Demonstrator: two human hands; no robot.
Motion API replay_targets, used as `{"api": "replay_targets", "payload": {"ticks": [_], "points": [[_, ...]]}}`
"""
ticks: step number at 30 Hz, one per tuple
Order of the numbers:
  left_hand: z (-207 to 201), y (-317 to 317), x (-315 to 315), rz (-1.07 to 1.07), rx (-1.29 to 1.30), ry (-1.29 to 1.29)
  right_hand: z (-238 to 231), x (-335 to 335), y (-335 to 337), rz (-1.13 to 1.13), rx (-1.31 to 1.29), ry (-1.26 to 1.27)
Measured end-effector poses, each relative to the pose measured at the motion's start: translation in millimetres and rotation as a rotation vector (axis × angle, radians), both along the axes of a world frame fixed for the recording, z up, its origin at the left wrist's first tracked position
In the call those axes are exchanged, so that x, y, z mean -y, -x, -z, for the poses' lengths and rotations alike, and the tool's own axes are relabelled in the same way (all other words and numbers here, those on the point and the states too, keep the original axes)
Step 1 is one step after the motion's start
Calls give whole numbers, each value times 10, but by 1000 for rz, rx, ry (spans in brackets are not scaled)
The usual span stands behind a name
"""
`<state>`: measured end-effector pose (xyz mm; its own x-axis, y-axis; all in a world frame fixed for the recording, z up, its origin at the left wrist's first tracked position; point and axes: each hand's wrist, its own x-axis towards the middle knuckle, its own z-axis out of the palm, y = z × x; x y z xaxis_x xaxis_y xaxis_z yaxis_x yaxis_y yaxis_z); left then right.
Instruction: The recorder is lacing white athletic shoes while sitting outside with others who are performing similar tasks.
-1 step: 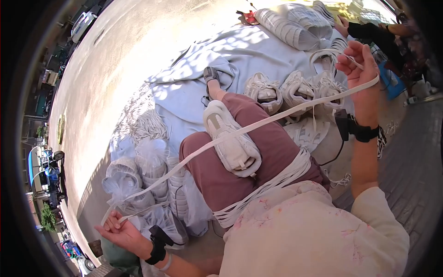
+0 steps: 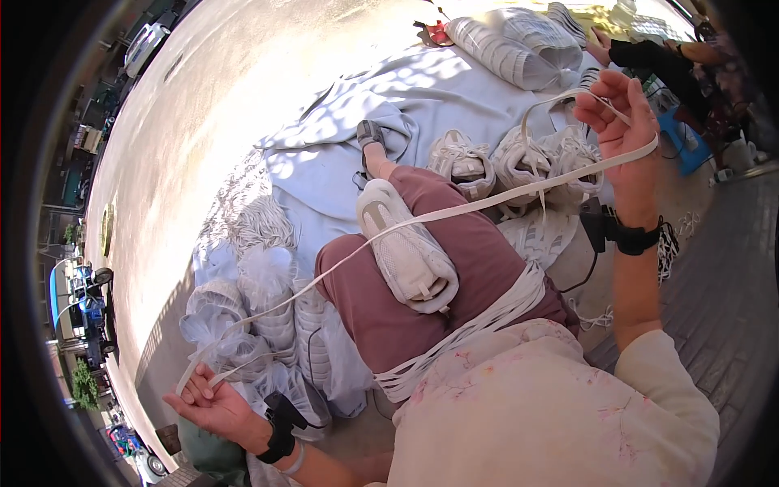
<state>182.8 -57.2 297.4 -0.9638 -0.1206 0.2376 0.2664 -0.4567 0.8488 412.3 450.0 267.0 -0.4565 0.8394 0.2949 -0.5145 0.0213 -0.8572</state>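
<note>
A long off-white shoelace (image 2: 480, 204) stretches between my two raised hands. At the lower left my left hand (image 2: 213, 408) pinches it near one end, with a short tail hanging off. Far to the right, my right hand (image 2: 626, 122) has the lace across its palm and gripped at the thumb, fingers curled, a loose end trailing down left. Under the lace, a white and beige sneaker (image 2: 410, 256) without laces through its eyelets lies on my thighs, toe away from me. A bundle of white laces (image 2: 471, 333) rests across my lap.
Laced sneakers (image 2: 466, 162) stand in a row on the pale blue cloth (image 2: 341, 170). Plastic-wrapped stacks of shoe parts (image 2: 268, 308) are at the left, a heap of laces (image 2: 247, 203) behind them. Wrapped stacks (image 2: 515, 53) lie at the back, near another person's arm (image 2: 649, 61).
My right hand has shifted slightly left, and the loose lace end by it now hangs farther left, over the sneakers. The stretched lace sits a little differently; the left hand moved barely.
</note>
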Motion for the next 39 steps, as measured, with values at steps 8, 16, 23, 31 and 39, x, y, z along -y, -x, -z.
{"api": "replay_targets", "payload": {"ticks": [8,16,23,31,39], "points": [[227,-959,-1756,1307,-465,667,138,1233,181,-894,357,-457],[1316,-1359,-594,796,716,594,1162,737,-511,-800,1026,-456],[1496,-949,-557,266,78,1360,1378,231,-533,-816,1265,-483],[1219,-660,-1812,297,-477,1509,864,1200,554,-553,760,-727],[1408,-623,-1896,286,-471,1661,1162,1556,976,-523,750,-1044]]}}
